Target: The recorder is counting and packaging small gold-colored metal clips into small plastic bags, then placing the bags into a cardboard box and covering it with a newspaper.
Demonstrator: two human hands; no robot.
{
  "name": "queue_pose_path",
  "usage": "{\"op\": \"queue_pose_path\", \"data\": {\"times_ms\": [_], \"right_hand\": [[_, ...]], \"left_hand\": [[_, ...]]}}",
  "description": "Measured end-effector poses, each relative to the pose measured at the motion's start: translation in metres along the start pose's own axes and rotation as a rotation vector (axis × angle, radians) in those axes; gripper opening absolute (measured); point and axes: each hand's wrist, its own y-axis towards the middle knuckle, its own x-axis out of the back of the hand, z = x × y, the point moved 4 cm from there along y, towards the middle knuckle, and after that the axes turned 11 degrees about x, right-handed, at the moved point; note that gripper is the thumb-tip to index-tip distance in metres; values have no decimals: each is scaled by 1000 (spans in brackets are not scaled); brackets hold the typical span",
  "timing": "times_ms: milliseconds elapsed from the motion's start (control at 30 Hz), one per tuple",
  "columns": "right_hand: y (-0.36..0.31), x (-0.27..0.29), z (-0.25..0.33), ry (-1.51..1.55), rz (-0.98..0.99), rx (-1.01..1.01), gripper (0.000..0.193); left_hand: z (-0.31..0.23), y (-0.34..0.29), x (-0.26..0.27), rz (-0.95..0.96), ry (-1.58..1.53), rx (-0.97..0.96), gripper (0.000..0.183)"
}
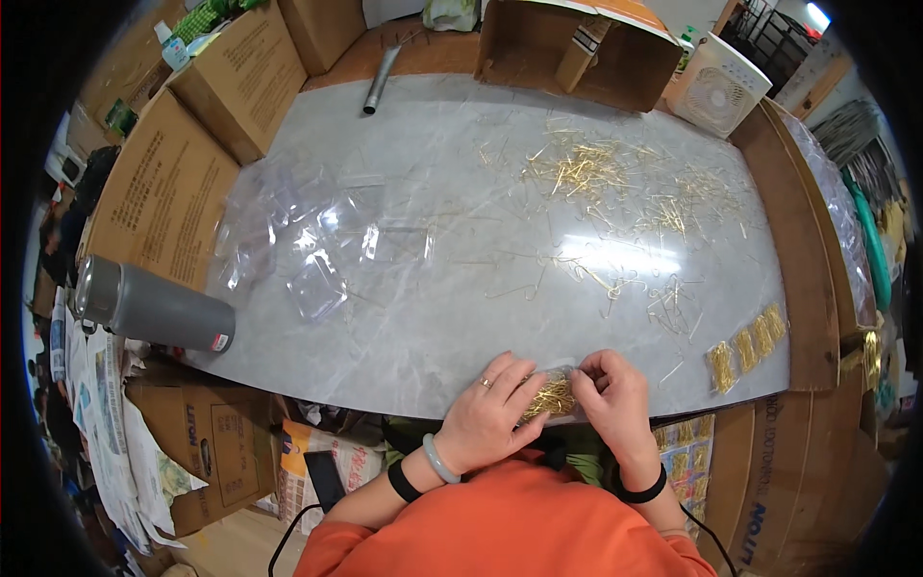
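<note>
Near the table's front edge, a small clear plastic bag (pixel 552 396) packed with gold wire hooks lies between my two hands. My left hand (pixel 492 409) curves over its left side, the thumb along the near edge and the fingers along the far one. My right hand (pixel 612 396) pinches the bag's upper right corner between thumb and bent fingers. Several filled bags of gold hooks (pixel 747 349) lie in a row at the right edge. Farther back is a loose heap of gold hooks (pixel 586 171), with more hooks (pixel 673 213) scattered around it.
Flat clear bags (pixel 317 285) are spread over the left of the grey tabletop (pixel 423 322). A grey bottle (pixel 159 306) stands tilted in view at the left. Cardboard walls (pixel 173 188), an open box (pixel 519 48), a metal tube (pixel 382 82) and a white fan (pixel 719 87) border the table.
</note>
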Motion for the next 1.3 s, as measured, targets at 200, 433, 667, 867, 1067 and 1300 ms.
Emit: {"op": "queue_pose_path", "data": {"times_ms": [200, 433, 667, 867, 1067, 1300], "right_hand": [[0, 4, 13, 46, -74, 36, 15], [1, 3, 11, -68, -23, 32, 14], [-8, 6, -1, 67, -61, -46, 14], [-26, -2, -10, 705, -240, -350, 10], [-33, -2, 7, 156, -199, 114, 7], [-33, 4, 29, -125, -80, 446, 20]], "left_hand": [[-1, -3, -1, -14, 26, 1, 47], [-1, -3, -3, -59, 32, -33, 47], [-1, -4, -4, -86, 35, -39, 48], [-3, -3, -4, -103, 43, -53, 51], [-6, -4, -3, -110, 39, -45, 56], [-1, -7, -7, -97, 62, -71, 58]]}}
